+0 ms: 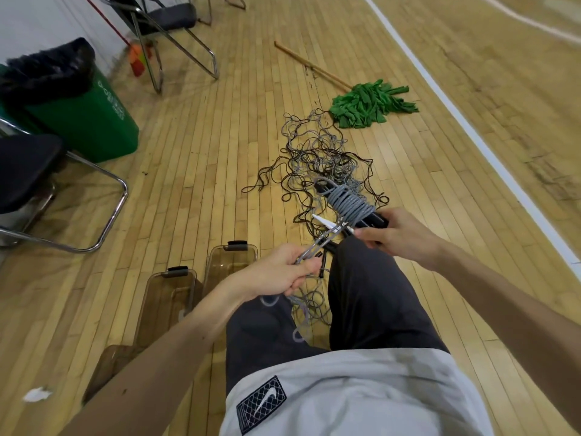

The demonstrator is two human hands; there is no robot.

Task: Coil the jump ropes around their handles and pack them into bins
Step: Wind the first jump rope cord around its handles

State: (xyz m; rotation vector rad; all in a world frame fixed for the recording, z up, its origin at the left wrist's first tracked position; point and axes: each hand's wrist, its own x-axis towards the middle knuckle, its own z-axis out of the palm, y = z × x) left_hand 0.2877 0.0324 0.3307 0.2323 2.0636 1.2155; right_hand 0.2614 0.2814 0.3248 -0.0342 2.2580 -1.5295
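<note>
My right hand (397,236) grips the near end of a pair of black jump-rope handles (371,219) held out over the floor. Grey rope (349,201) is wound in several turns around their middle. My left hand (283,273) pinches the loose grey strand (317,247) that runs taut up to the coil. A tangled pile of grey and dark ropes (317,155) lies on the wooden floor beyond, with more loops (309,305) between my knees. A white-tipped handle (323,222) lies under the strand.
Three clear brownish bins stand in a row at my left: (231,262), (166,300), (108,369). A green mop (367,103) lies behind the rope pile. A green trash bin (91,121) and folding chairs (41,184) stand at the left wall.
</note>
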